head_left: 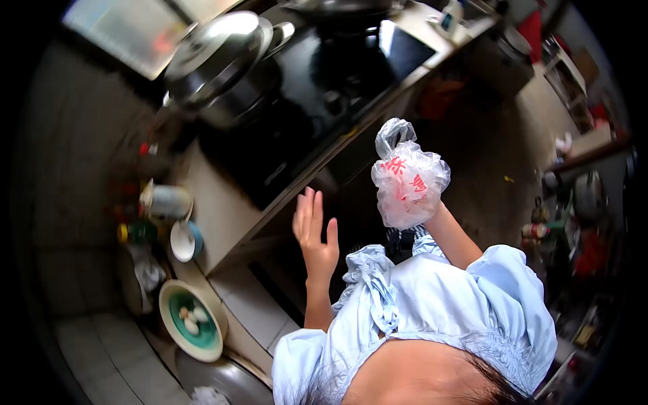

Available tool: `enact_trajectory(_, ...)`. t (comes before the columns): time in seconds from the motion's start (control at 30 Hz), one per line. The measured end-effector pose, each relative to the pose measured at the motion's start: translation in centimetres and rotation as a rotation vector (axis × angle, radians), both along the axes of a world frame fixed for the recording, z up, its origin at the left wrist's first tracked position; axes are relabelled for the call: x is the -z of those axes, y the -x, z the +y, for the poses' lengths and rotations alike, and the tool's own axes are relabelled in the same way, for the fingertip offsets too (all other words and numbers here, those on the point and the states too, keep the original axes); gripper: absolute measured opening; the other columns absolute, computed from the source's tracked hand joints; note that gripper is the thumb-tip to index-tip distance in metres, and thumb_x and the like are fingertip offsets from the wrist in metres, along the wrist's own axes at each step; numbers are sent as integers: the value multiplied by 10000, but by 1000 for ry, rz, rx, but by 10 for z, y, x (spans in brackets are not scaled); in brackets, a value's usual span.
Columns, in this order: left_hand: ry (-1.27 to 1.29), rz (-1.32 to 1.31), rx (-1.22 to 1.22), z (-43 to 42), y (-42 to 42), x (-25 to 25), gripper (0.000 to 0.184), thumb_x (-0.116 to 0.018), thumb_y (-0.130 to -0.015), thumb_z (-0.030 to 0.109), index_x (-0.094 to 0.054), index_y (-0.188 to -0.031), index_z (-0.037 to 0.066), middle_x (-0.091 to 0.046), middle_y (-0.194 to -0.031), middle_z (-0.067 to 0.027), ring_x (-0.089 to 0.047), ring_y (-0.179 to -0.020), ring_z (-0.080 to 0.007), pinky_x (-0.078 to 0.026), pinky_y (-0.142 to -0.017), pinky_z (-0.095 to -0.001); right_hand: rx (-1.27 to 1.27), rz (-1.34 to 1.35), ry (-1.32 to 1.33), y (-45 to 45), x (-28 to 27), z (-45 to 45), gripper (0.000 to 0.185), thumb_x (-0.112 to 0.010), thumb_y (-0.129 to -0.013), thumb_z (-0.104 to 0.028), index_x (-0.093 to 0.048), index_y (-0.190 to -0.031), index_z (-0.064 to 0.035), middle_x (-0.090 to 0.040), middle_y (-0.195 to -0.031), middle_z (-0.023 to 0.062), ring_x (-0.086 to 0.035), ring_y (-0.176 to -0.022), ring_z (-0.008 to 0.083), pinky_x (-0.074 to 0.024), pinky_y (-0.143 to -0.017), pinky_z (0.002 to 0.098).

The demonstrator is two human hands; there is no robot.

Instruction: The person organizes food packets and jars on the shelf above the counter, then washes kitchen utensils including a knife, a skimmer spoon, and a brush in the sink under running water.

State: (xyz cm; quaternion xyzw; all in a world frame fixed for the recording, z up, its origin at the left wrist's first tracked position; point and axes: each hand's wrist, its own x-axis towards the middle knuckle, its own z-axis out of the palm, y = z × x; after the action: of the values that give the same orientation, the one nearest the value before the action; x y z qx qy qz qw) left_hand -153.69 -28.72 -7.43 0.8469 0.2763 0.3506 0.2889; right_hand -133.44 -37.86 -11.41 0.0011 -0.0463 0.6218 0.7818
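A crumpled white plastic bag (410,182) with red printing is held up in front of me, its looped handles sticking out at the top. My right hand (436,214) holds it from behind and below; the bag hides most of the fingers. To the left, my left hand (314,233) is raised with its fingers stretched and the thumb apart. Nothing is in it, and it is nearest to the front edge of the counter (209,202). What the bag contains cannot be made out.
On the black cooktop (290,148) stands a lidded steel pot (223,88). A bowl (217,314) with several eggs (192,322) sits by a metal sink (226,378). A small cup (182,241) stands at the counter's left end. Shelves with clutter line the right side.
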Motion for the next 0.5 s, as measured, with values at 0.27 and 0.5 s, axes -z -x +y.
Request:
enact_trajectory(0.27,684,-293,561,-94,-228,24,762,-597,-765,280,-153,-1329,21,-285,-1323,-175,-315,-1202,-281,-244,-973,-376,669,-661,599,-147,-8,-112,343,-515,-830,-172,-432,-1131,-31,-525,-1013,68,-528,-905,130,-436,-781,262)
enact_trajectory(0.5,594,-68,685,-137,-369,51,322,-561,-778,49,-492,-1092,20,-498,-1130,-134,-489,-1038,-236,-403,-842,-302,822,-826,803,-255,16,-191,291,-553,-793,-119,-470,-1057,-30,-532,-974,33,-494,-915,103,-382,-813,246)
